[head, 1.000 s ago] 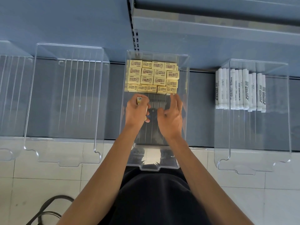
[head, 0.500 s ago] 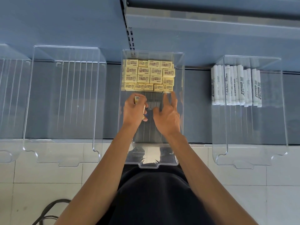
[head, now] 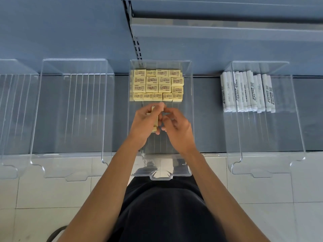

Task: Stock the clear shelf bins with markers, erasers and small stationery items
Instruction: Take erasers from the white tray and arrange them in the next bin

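A clear middle bin (head: 189, 119) holds several rows of yellow erasers (head: 156, 85) packed at its far end. Just in front of those rows, my left hand (head: 146, 124) grips a small stack of yellow erasers (head: 155, 122), mostly hidden by the fingers. My right hand (head: 178, 130) is beside it, its fingertips reaching to the top of that stack; whether they pinch an eraser is unclear. To the right, another clear bin (head: 295, 109) holds several white markers (head: 247, 92) lying side by side.
Two clear bins (head: 73, 105) with nothing in them sit on the blue-grey shelf (head: 208, 110) to the left. All bin fronts overhang the shelf edge above a tiled floor (head: 35, 194). A dark cable (head: 56, 232) lies at the lower left.
My right hand has drawn back from the eraser rows and moved left to meet the stack in my left hand. My left hand stays put.
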